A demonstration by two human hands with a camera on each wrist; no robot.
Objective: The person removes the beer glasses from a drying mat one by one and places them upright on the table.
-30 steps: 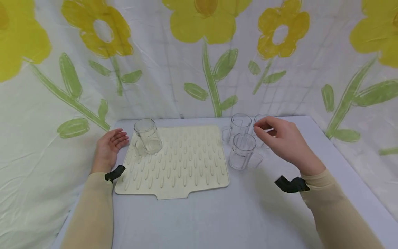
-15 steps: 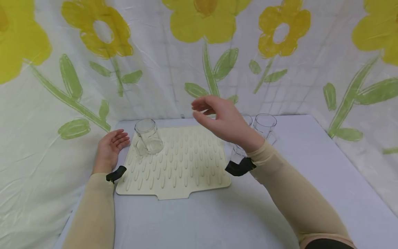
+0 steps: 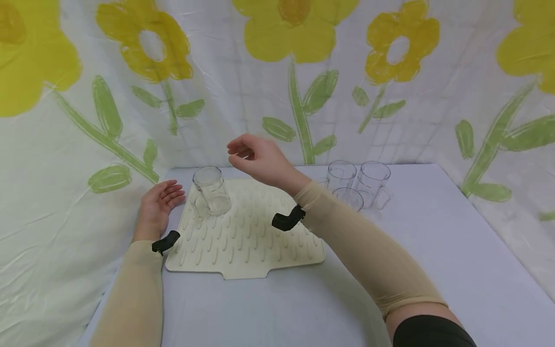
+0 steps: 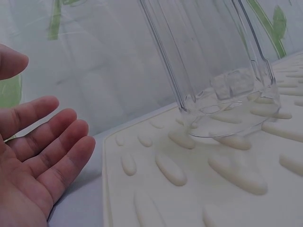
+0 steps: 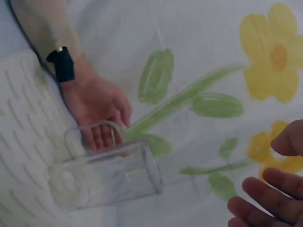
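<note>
A clear glass mug (image 3: 213,192) stands upright at the back left of the cream ridged mat (image 3: 247,255), its handle turned toward the left front. My left hand (image 3: 158,209) lies beside the mat's left edge, palm up with loosely bent fingers and nothing in it. In the left wrist view, these fingers (image 4: 61,146) are apart from the mug's base. Raised above the mat's far side, my right hand (image 3: 264,161) holds nothing; its fingers are relaxed, thumb apart from them. The right wrist view has the mug (image 5: 113,177) between both hands.
To the right of the mat stand three more clear mugs: one at the back (image 3: 342,173), one to its right (image 3: 375,178), and a front one (image 3: 349,196) partly hidden by my right sleeve (image 3: 360,241). A flower-painted curtain (image 3: 243,96) hangs behind the table (image 3: 455,250).
My right hand has swung left, from beside the mugs on the right to above the mat's far side. My left hand and the mug on the mat have stayed put.
</note>
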